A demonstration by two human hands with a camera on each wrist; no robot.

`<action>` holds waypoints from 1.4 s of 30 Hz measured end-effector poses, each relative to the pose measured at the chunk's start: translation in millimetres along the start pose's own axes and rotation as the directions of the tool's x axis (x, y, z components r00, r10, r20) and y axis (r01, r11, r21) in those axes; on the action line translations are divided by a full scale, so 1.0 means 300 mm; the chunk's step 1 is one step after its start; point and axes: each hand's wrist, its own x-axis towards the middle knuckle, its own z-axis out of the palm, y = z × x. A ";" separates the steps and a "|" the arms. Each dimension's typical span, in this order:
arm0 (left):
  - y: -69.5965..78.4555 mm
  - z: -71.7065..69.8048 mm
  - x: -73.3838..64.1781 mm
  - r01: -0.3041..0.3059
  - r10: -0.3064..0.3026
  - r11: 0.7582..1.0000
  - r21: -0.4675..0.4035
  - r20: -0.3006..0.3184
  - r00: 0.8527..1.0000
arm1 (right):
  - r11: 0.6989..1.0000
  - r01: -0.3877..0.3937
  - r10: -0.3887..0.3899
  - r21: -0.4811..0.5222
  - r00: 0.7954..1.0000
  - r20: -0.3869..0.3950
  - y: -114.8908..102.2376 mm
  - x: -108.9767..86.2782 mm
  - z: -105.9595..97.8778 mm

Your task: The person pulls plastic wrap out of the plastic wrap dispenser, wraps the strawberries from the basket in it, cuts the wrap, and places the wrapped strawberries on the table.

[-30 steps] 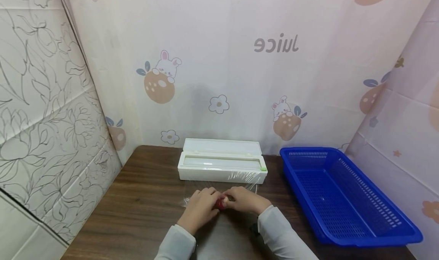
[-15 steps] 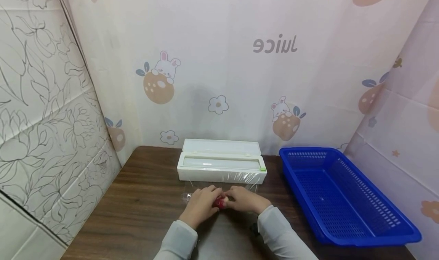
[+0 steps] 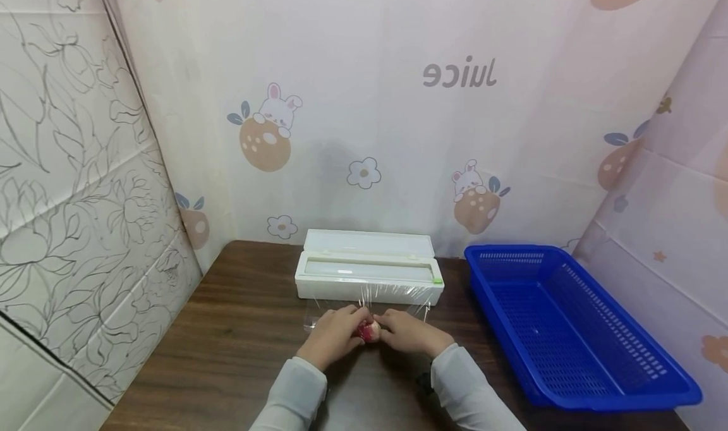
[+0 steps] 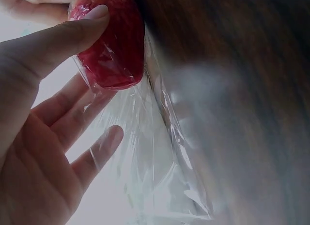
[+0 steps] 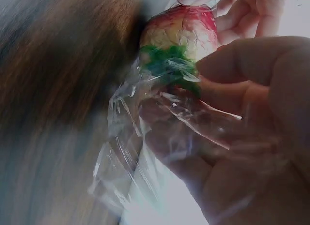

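Observation:
A strawberry [image 3: 368, 332], red with a pale shoulder and green leaves, lies between both hands, wrapped in clear cling film [image 4: 155, 186]. My left hand [image 3: 337, 335] holds its red end, thumb [image 4: 80, 31] pressed on the film and the other fingers behind. At the leafy end [image 5: 167, 63], my right hand [image 3: 412, 331] pinches with thumb and finger, loose film crumpled over its palm. From the fruit the film stretches to the white cling film box [image 3: 366, 289], whose lid [image 3: 368, 243] stands raised at the back.
A blue plastic basket [image 3: 512, 349] stands at the right of the dark wooden table [image 3: 227, 336]. Behind the table hangs a printed curtain [image 3: 364, 121]. A green slider [image 3: 436, 280] sits at the box's right end.
The strawberry has turned between the fingers, so more of its pale part shows. Creases in the film now run up to the middle of the box. Both hands have shifted only slightly.

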 end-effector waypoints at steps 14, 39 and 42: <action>-0.027 0.012 0.011 0.039 -0.035 0.996 -0.082 0.050 0.998 | 0.995 0.064 -0.076 -0.079 0.986 -0.148 -0.003 -0.032 -0.024; -0.077 0.013 0.044 0.125 -0.088 0.937 -0.325 0.126 0.988 | 0.987 -0.098 0.040 -0.125 0.916 -0.400 -0.070 0.013 0.085; -0.083 0.014 0.045 0.154 -0.110 0.926 -0.344 0.145 0.983 | 0.989 -0.102 0.049 -0.111 0.914 -0.404 -0.060 0.023 0.086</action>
